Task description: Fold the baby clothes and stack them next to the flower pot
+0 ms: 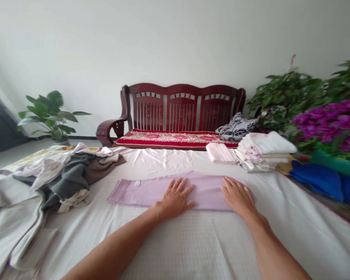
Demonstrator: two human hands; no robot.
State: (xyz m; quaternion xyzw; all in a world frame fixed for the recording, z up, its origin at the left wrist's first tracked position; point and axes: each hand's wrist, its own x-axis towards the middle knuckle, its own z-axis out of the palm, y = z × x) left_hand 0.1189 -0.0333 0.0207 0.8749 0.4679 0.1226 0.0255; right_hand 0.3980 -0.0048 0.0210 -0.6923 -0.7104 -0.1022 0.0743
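A pair of light purple ribbed pants (151, 192), folded lengthwise into a long strip, lies across the white cloth (192, 241) in front of me. Near its left end a small white tag shows. My left hand (176, 198) rests flat on the middle of the pants, fingers spread. Toward the right end, my right hand (237, 194) presses on the fabric with its fingers stretched out. Neither hand grips anything.
Loose clothes (72, 175) in grey, brown and white lie heaped on the left. At the back right stands a stack of folded clothes (265, 149) beside a folded pink striped piece (221, 153). Blue fabric (317, 181) and purple flowers (332, 124) are farther right. A wooden bench (182, 105) stands behind.
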